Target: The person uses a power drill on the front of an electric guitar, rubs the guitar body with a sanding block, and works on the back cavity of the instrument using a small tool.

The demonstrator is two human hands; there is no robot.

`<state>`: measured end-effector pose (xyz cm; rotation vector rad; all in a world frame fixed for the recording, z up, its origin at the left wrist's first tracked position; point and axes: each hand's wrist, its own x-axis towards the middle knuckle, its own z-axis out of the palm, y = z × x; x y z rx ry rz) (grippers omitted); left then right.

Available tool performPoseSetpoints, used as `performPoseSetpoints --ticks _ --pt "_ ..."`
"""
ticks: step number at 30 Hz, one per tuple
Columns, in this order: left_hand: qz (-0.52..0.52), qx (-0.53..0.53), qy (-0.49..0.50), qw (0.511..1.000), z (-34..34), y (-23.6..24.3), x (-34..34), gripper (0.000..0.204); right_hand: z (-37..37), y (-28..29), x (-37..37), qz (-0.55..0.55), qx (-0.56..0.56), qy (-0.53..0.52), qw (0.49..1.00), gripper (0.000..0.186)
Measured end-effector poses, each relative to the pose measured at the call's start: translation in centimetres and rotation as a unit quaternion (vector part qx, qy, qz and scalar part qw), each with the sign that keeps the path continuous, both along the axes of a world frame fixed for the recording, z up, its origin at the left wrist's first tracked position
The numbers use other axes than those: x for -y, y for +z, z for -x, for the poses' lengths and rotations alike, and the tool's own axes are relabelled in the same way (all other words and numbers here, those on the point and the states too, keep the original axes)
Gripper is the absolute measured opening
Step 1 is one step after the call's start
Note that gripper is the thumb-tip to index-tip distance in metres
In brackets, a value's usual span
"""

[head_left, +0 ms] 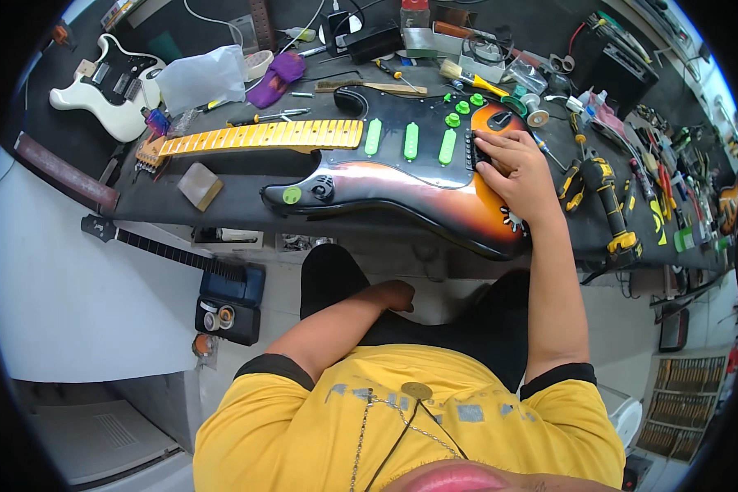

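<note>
A sunburst electric guitar (402, 197), with a black pickguard, green pickup covers and knobs and a pale maple neck (246, 135), lies across the bench's front. My right hand (507, 168) is at its bridge (472, 150), thumb and fingers bent onto it; what lies under the fingertips is hidden. My left hand (395, 295) is low over my lap, below the bench edge, fingers curled and shadowed; I cannot see whether it holds anything. A small block (200, 185) lies below the neck.
A white guitar body (102, 102), plastic bag (201, 78), purple cloth (274, 82) and brush (467, 78) sit behind. A yellow-black drill (611, 205) and many tools crowd the right. A dark neck (164, 250) and black case (228, 312) are at lower left.
</note>
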<state>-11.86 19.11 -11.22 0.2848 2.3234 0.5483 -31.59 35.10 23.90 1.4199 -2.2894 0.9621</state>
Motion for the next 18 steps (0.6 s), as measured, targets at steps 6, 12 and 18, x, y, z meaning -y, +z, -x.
performPoseSetpoints --ticks 6,12,18 --pt "-0.013 -0.005 0.014 1.0 -0.37 0.33 0.31 0.045 -0.08 0.16 -0.09 0.007 0.011 0.0 1.0 0.041" --pt "-0.004 0.005 0.002 1.0 0.06 -0.11 0.13 0.044 0.13 0.31 -0.17 0.0 0.001 -0.003 1.0 0.041" --pt "-0.027 -0.022 0.011 0.999 -0.08 0.2 -0.01 0.042 0.48 -0.14 -0.32 0.009 0.019 0.008 1.0 0.04"
